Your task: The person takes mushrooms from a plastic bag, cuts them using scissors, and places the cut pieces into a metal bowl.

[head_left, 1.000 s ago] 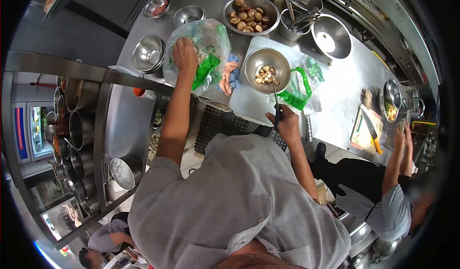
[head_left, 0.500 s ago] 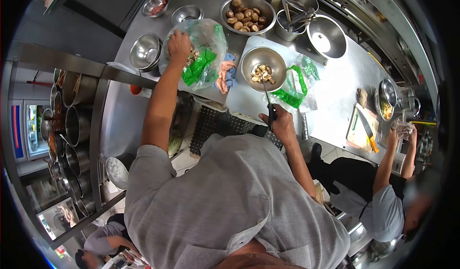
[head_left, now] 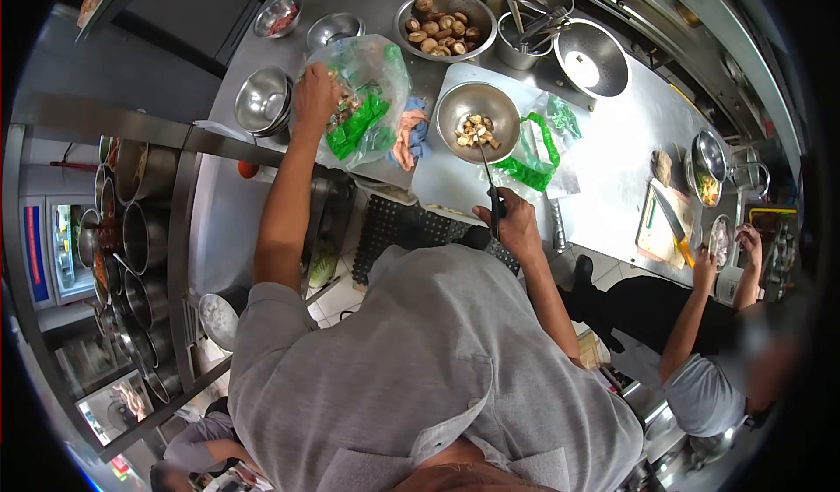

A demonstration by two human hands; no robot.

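Note:
My left hand [head_left: 318, 96] is at the left side of a clear plastic bag [head_left: 385, 65] with green parts. Its fingers are curled, and what they hold, if anything, is hidden. Brownish cut pieces [head_left: 346, 107] show inside the bag. In my right hand [head_left: 516, 225] is the black handle of a knife [head_left: 489, 173], its blade reaching over the near rim of a steel bowl [head_left: 455, 100]. Cut mushroom pieces [head_left: 475, 131] lie in that bowl, around the blade's tip. The bowl stands on a white cutting board [head_left: 434, 177].
A large bowl of whole mushrooms [head_left: 442, 28] stands at the back, beside a steel colander [head_left: 604, 59]. Stacked steel bowls [head_left: 261, 98] are at the left. A cloth [head_left: 408, 135] and a green-edged bag [head_left: 535, 172] flank the bowl. To the right, a co-worker [head_left: 700, 317] handles a clear container.
My left hand has shifted slightly down and left at the bag. My right hand and the knife stay nearly in place. The co-worker's hands have moved apart and lower.

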